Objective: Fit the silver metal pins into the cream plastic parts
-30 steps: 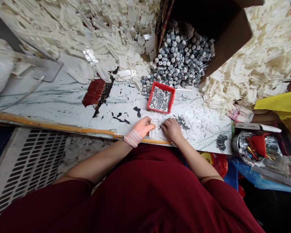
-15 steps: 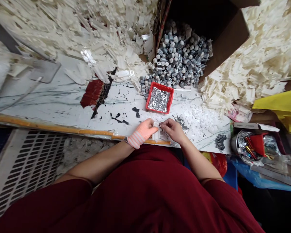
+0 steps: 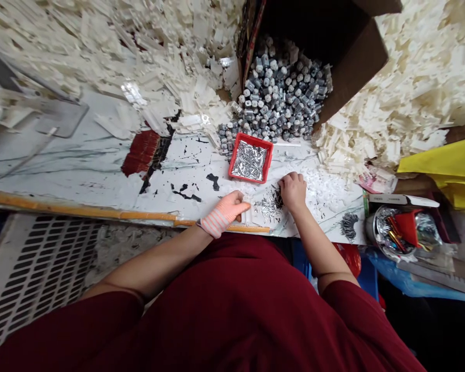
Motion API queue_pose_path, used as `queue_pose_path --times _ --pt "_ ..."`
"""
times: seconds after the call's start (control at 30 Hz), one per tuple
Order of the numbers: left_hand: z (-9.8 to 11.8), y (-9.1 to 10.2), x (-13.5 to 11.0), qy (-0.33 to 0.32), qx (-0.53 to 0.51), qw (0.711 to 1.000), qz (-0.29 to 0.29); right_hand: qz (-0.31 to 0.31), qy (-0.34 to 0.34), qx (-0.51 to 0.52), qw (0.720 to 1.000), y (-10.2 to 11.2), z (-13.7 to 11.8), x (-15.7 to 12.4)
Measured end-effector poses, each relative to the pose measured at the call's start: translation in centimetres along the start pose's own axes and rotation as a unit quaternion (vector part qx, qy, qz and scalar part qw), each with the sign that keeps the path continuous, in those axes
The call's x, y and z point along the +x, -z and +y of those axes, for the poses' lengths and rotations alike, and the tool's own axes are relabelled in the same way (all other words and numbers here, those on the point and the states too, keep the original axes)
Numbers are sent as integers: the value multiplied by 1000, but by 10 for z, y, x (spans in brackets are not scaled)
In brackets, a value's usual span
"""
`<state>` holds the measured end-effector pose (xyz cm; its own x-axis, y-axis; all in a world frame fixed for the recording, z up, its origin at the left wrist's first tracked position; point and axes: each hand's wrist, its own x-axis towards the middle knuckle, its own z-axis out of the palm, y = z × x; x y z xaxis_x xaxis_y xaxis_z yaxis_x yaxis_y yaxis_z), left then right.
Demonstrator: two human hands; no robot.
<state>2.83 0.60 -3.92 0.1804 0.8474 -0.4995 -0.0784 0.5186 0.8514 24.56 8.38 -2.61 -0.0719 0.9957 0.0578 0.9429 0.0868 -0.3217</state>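
In the head view, the left hand (image 3: 228,207), with a pink striped glove, closes on a white plastic piece (image 3: 248,213) lying at the near edge of the bench (image 3: 81,165). The right hand (image 3: 293,191) is curled, touching a loose heap of metal pins (image 3: 269,206); whether it grips any, I cannot tell. Beyond them sits a red tray (image 3: 248,180) of pins on foil, beside a cardboard box (image 3: 352,72) of grey parts (image 3: 279,93), with white plastic scrap (image 3: 411,103) heaped around it

Right hand (image 3: 293,191) moved away to pile of metal pins (image 3: 270,206).
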Motion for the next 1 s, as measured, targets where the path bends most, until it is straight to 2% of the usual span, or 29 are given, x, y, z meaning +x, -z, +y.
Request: queue_pose_path --times 0.07,0.17,0.23,0.4,0.47,0.53,0.6,0.63,0.7,0.73,0.77,0.8,0.83,0.9,0.93,1.0 --pt "2 -2 0 -8 6 1000 2 -27 7 109 994 2 -11 -7" --pt "6 -5 -1 -15 16 1000 7 -120 37 268 955 7 -38 -26" --pt "9 -6 -1 -21 28 999 13 -161 57 287 942 12 -54 -36" --pt "21 -8 -7 -13 30 999 -9 -152 43 224 962 15 -71 -46" --pt "25 -9 -12 -34 73 997 18 -146 29 239 960 12 -73 -48" --pt "28 -9 -15 -87 155 981 77 -139 10 297 945 8 -72 -49" --pt "29 -9 -16 -125 207 964 106 -162 14 353 921 6 -63 -44" --pt "28 -9 -15 -126 205 966 97 -179 26 361 915 7 -55 -37" --pt "24 -7 -11 -93 161 981 49 -172 42 312 933 12 -29 -18" --pt "22 -6 -8 -73 128 989 24 -121 26 252 960 16 -14 -5" --pt "19 -5 -5 -56 97 994 5 -35 -14 164 986 20 3 7" --pt "17 -4 -3 -42 72 997 -8 38 -51 73 995 24 19 19" --pt "14 -3 0 -33 53 998 -16 72 -73 -4 995 27 33 29" --pt "11 -2 2 -23 32 999 -20 84 -86 -92 989 30 51 42" --pt "10 -2 3 -20 25 999 -21 77 -82 -94 989 30 53 44" --pt "10 -4 4 -19 10 1000 -23 69 -75 -8 995 26 46 41"
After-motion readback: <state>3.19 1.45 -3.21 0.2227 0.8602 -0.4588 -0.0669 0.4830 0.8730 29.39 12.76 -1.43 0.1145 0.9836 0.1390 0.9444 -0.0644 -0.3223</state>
